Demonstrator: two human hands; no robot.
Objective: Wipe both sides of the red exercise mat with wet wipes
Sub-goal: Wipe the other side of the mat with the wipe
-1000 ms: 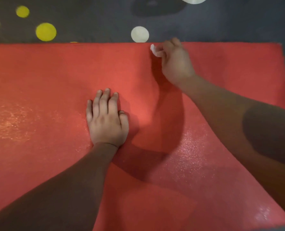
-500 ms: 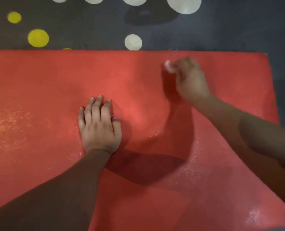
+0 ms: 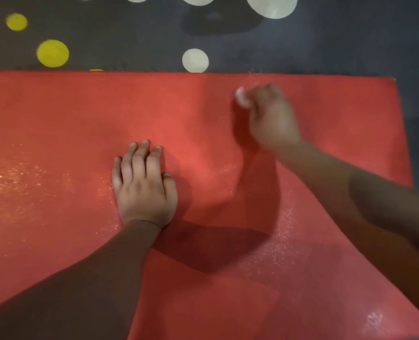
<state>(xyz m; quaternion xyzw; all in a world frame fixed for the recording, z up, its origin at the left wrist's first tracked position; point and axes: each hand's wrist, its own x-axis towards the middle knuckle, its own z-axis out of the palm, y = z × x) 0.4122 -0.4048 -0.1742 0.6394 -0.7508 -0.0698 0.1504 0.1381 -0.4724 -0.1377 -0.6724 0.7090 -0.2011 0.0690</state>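
Red mat (image 3: pixel 56 114) runs long from 9 to 3 o'clock. Right hand (image 3: pixel 273 119), grip curled round a white wet wipe (image 3: pixel 240 98), sits near its far edge, at 1 o'clock from the flat left hand (image 3: pixel 143 187) pressing the mat.

Left hand (image 3: pixel 144 185) flat, right hand (image 3: pixel 273 116) curled, both arms stretched forward.
The left lies palm down, fingers straight and close together; the right, blurred, reaches farther out, fingers pinching a wet wipe (image 3: pixel 241 98).
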